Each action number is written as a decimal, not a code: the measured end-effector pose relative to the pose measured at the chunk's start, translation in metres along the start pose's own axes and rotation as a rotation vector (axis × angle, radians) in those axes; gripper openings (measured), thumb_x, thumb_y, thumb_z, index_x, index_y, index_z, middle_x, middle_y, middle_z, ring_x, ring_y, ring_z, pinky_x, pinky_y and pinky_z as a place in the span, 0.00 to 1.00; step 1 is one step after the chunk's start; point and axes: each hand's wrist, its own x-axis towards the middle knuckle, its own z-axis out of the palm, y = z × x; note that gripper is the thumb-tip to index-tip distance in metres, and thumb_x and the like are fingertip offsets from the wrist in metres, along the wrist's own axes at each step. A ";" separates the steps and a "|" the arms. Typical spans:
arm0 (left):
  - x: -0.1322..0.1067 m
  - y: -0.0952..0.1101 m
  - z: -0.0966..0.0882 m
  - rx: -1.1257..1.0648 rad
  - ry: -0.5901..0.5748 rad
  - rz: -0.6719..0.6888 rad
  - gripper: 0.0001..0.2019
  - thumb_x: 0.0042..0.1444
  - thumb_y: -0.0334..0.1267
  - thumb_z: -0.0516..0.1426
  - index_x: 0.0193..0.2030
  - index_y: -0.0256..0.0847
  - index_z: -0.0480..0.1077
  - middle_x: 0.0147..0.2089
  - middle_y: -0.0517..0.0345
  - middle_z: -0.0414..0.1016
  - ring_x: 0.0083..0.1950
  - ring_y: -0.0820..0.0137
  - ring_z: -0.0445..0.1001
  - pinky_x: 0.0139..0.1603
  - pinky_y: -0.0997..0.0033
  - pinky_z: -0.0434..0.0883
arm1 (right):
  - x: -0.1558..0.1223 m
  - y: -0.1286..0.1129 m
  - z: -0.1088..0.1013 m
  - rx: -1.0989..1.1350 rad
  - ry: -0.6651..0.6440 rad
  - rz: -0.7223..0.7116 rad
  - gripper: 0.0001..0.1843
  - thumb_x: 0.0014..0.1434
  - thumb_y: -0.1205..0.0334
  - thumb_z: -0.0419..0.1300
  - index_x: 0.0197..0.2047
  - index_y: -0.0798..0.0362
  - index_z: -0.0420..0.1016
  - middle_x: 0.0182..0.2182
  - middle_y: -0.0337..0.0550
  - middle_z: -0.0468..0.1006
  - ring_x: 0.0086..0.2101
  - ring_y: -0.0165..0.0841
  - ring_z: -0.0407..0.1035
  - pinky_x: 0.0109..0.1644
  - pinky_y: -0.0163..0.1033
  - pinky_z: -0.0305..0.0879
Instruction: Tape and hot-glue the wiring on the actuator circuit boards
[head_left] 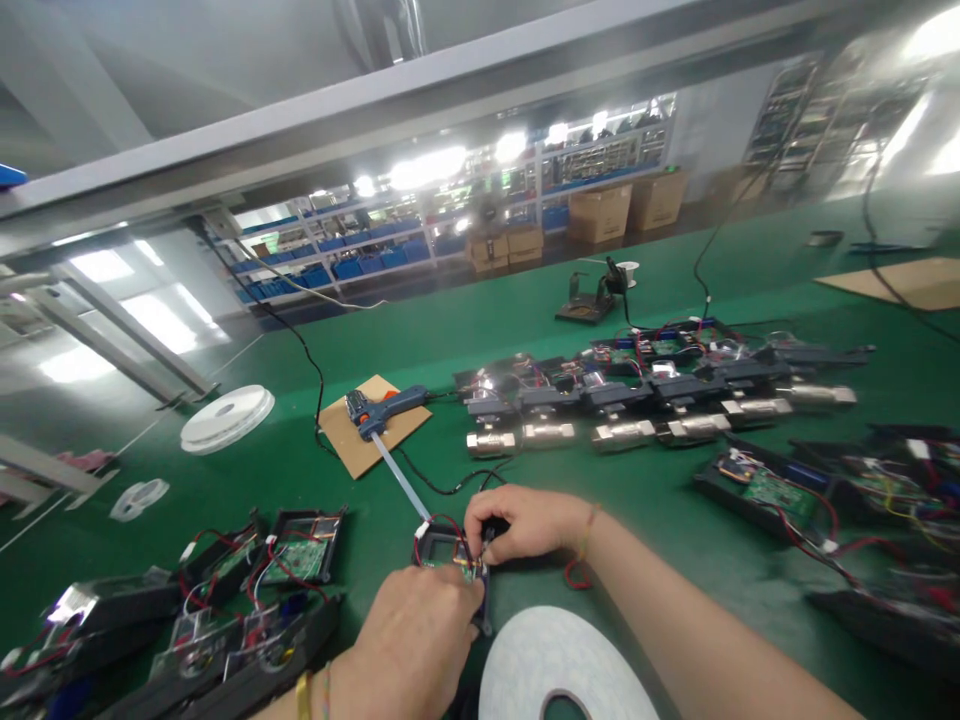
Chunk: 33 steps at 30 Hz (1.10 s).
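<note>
A small black housing (442,548) with a green circuit board and red wires lies on the green bench in front of me. My left hand (412,640) covers its near side, fingers curled onto it. My right hand (525,522) pinches at its right edge, fingers closed on a small black part among the wires. A white tape roll (562,665) lies flat just below both hands.
A blue glue gun (386,408) rests on a cardboard square. Several valve assemblies with metal fittings (637,400) line the bench behind. More open housings with boards sit at the left (300,550) and right (772,490). White reels (226,416) lie far left.
</note>
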 end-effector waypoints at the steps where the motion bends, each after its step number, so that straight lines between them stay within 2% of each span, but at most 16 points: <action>1: 0.001 0.000 0.000 0.001 0.000 0.004 0.11 0.59 0.28 0.55 0.45 0.41 0.76 0.45 0.50 0.80 0.46 0.47 0.80 0.47 0.40 0.78 | 0.000 0.000 0.000 0.003 -0.006 -0.018 0.07 0.52 0.74 0.69 0.35 0.55 0.81 0.37 0.38 0.78 0.41 0.31 0.72 0.48 0.33 0.64; 9: -0.005 -0.001 -0.004 0.025 0.012 -0.020 0.09 0.63 0.32 0.56 0.45 0.44 0.76 0.43 0.55 0.79 0.45 0.52 0.80 0.47 0.48 0.79 | -0.002 0.000 -0.002 0.031 -0.025 -0.095 0.04 0.54 0.71 0.69 0.34 0.55 0.80 0.39 0.40 0.77 0.43 0.33 0.71 0.52 0.36 0.65; 15: -0.002 -0.007 0.003 0.068 0.038 0.032 0.10 0.65 0.32 0.53 0.43 0.44 0.76 0.41 0.55 0.79 0.42 0.51 0.80 0.43 0.47 0.79 | -0.002 0.000 -0.001 0.022 -0.023 -0.094 0.05 0.55 0.68 0.69 0.37 0.54 0.81 0.39 0.40 0.77 0.43 0.34 0.71 0.52 0.38 0.65; 19: -0.005 -0.010 0.002 0.068 0.065 0.060 0.10 0.64 0.31 0.53 0.41 0.43 0.76 0.40 0.55 0.79 0.41 0.52 0.80 0.42 0.48 0.79 | 0.000 0.001 -0.001 0.044 -0.043 -0.109 0.02 0.57 0.67 0.67 0.35 0.55 0.81 0.40 0.42 0.76 0.44 0.33 0.71 0.54 0.38 0.65; 26: -0.005 -0.015 0.003 0.007 0.114 0.096 0.08 0.64 0.35 0.55 0.38 0.42 0.77 0.37 0.53 0.78 0.39 0.54 0.80 0.40 0.54 0.79 | 0.002 0.003 0.000 0.039 -0.067 -0.125 0.09 0.60 0.59 0.63 0.36 0.55 0.82 0.42 0.45 0.74 0.43 0.34 0.70 0.55 0.41 0.64; 28: -0.007 -0.018 0.001 -0.033 0.155 0.105 0.09 0.64 0.35 0.56 0.36 0.42 0.77 0.37 0.54 0.78 0.39 0.56 0.80 0.41 0.57 0.79 | 0.000 0.001 0.000 0.035 -0.065 -0.134 0.13 0.62 0.55 0.61 0.38 0.55 0.83 0.43 0.47 0.75 0.44 0.35 0.71 0.56 0.42 0.65; 30: -0.015 -0.024 -0.004 -0.084 0.219 0.104 0.09 0.66 0.37 0.55 0.40 0.45 0.78 0.41 0.56 0.79 0.43 0.60 0.80 0.46 0.60 0.78 | -0.003 -0.001 -0.001 0.038 -0.061 -0.142 0.16 0.64 0.52 0.59 0.43 0.55 0.83 0.45 0.48 0.77 0.47 0.36 0.71 0.58 0.44 0.64; 31: -0.023 -0.028 -0.006 -0.137 0.291 0.108 0.09 0.67 0.38 0.54 0.44 0.46 0.77 0.43 0.57 0.79 0.45 0.63 0.79 0.49 0.62 0.77 | -0.005 -0.003 -0.002 0.042 -0.057 -0.145 0.18 0.65 0.51 0.59 0.45 0.55 0.82 0.47 0.49 0.78 0.49 0.37 0.71 0.60 0.44 0.64; 33: -0.043 -0.040 -0.009 -0.285 0.507 0.137 0.11 0.69 0.39 0.53 0.51 0.48 0.75 0.48 0.61 0.79 0.49 0.69 0.77 0.52 0.68 0.76 | -0.009 -0.007 -0.005 0.046 -0.025 -0.138 0.19 0.66 0.50 0.58 0.49 0.54 0.81 0.49 0.48 0.79 0.52 0.37 0.71 0.62 0.45 0.63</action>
